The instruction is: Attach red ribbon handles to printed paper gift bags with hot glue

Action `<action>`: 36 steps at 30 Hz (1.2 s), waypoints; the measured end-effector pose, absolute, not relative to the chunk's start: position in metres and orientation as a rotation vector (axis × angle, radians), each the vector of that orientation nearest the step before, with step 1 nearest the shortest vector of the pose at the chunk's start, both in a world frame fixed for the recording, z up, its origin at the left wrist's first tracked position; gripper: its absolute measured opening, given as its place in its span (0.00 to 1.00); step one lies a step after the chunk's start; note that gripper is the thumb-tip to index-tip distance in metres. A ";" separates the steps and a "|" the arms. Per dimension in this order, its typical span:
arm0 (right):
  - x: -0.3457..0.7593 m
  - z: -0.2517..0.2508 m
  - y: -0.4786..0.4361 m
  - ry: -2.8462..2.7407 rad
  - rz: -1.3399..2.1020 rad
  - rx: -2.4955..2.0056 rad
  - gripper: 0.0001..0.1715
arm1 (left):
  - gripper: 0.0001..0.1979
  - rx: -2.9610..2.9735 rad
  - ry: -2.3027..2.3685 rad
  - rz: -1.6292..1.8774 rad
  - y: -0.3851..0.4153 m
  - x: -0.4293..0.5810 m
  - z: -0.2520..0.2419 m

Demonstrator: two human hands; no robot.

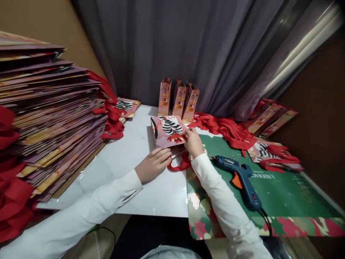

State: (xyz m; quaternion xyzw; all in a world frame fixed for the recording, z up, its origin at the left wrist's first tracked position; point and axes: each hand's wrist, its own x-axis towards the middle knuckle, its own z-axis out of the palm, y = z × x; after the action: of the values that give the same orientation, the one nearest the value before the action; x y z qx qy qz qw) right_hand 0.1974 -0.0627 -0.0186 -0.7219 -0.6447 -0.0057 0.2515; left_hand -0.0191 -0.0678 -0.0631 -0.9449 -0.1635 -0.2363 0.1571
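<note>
A pink paper bag (161, 139) with a zebra-striped picture lies tilted above the white table top, between my hands. My left hand (154, 164) is at its near left edge, fingers together against the bag. At the bag's right edge, my right hand (193, 142) pinches the side with thumb and fingers. A red ribbon (181, 166) loops out below the bag, between the two hands. The inside of the bag is mostly hidden.
Flat bags form a tall stack (61, 126) at left, with red ribbons beside it. Three upright bags (178, 99) stand behind. A blue glue gun (242, 180) lies on the green mat (285, 201). Piled ribbons (223, 127) and more bags are at right.
</note>
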 end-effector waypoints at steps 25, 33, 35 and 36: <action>0.164 -0.042 -0.164 -1.981 0.325 -1.942 0.07 | 0.27 -3.023 -0.740 -0.530 -0.066 -0.028 -0.050; 0.154 -0.046 -0.173 -2.158 0.020 -1.972 0.14 | 0.30 -3.043 -0.771 -0.508 -0.066 -0.028 -0.052; 0.148 -0.054 -0.176 -2.170 -0.047 -1.864 0.19 | 0.29 -3.039 -0.767 -0.518 -0.067 -0.028 -0.053; 0.146 -0.057 -0.177 -2.177 -0.038 -1.809 0.22 | 0.29 -3.036 -0.766 -0.517 -0.068 -0.028 -0.053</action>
State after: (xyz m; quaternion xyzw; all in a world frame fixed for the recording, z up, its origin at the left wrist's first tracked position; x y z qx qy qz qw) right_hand 0.1463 -0.1770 -0.0572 -0.6313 -0.7598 -0.0133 0.1550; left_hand -0.0281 -0.0679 -0.0531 -0.9565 -0.2414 -0.1629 -0.0159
